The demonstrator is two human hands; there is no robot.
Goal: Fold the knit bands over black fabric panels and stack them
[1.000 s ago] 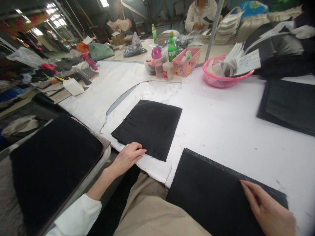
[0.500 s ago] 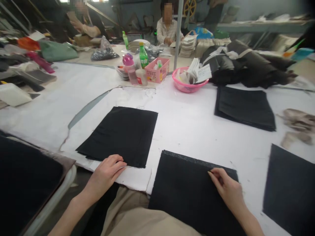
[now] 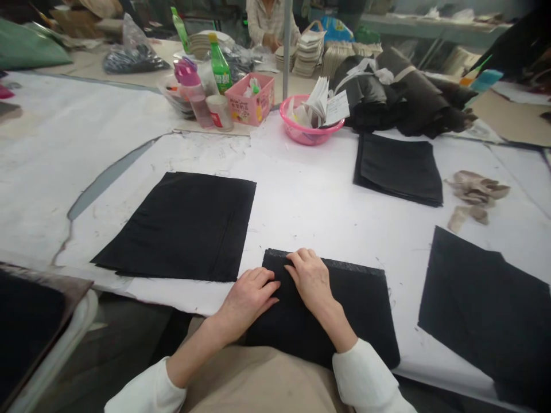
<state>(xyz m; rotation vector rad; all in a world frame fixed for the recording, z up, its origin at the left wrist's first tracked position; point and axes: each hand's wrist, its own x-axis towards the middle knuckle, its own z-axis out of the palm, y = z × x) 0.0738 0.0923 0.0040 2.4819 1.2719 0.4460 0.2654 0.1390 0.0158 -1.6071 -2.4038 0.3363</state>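
A black fabric piece [image 3: 357,310] lies in front of me at the table's near edge, with a greyish strip along its far edge. My right hand [image 3: 313,280] is over its far left part, thumb and fingertips closed at the strip. My left hand [image 3: 251,295] rests at the piece's left edge; its fingers are bent, with a gap between thumb and forefinger. Just beyond my left hand lies a stack of black fabric pieces [image 3: 185,223], slightly fanned at its near left corner. The near part of the piece before me is hidden by my right arm and lap.
More black fabric lies in a stack [image 3: 398,169] farther back and in a pile [image 3: 482,304] at right. Beige scraps [image 3: 477,192] sit between them. A pink basin [image 3: 310,135], pink box [image 3: 252,106] and green bottle [image 3: 220,69] stand behind. A person [image 3: 271,28] sits across the table.
My right hand has moved left along the strip of the fabric piece. My left hand has left the left stack's near edge and come right onto the piece. The view has shifted.
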